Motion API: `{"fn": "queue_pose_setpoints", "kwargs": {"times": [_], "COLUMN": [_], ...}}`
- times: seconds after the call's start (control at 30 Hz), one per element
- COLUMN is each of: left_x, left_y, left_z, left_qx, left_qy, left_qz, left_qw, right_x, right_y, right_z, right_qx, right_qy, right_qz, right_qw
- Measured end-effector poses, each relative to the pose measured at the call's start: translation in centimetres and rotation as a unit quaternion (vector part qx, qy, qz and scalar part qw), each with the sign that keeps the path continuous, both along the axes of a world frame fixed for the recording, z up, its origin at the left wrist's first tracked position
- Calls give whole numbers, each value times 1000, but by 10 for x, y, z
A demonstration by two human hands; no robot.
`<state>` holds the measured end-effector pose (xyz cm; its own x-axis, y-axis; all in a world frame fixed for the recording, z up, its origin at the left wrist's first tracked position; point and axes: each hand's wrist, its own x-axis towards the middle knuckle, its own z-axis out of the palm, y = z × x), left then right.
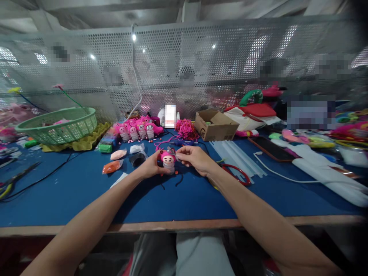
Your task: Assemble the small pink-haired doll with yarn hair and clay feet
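Observation:
A small doll (168,163) with a pink hood, a painted face and a pale ringed body stands upright on the blue tabletop (138,207). My left hand (152,165) is closed around its left side, thumb at the front. At the upper right of its head, my right hand (192,158) pinches with thumb and forefinger; a small greyish bit shows at those fingertips, too small to name. Pink yarn trails behind the doll. Thin dark strips (179,180) lie just in front of it.
Several similar dolls (138,130) stand behind, beside a pink yarn heap (186,129) and a cardboard box (217,125). Left are a green basket (57,124), wrapped clay packs (112,166) and pliers (17,178). Right are translucent sticks (235,157), a red ring (235,174) and a phone (270,148).

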<state>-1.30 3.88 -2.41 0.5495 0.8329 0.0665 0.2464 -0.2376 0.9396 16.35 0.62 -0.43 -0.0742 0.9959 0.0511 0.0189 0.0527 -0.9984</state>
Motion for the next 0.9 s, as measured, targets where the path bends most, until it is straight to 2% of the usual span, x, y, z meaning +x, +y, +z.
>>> {"fn": "queue_pose_setpoints", "kwargs": {"times": [0.43, 0.9], "left_x": [0, -2], "left_y": [-2, 2], "left_z": [4, 2], "left_qx": [17, 24], "left_qy": [25, 31], "left_qz": [19, 11], "left_qw": [999, 999], "right_x": [3, 3], "right_y": [1, 1], "right_z": [0, 3], "right_qx": [38, 52], "right_qy": [-27, -51], "right_qz": [21, 25], "right_qw": [999, 997]}}
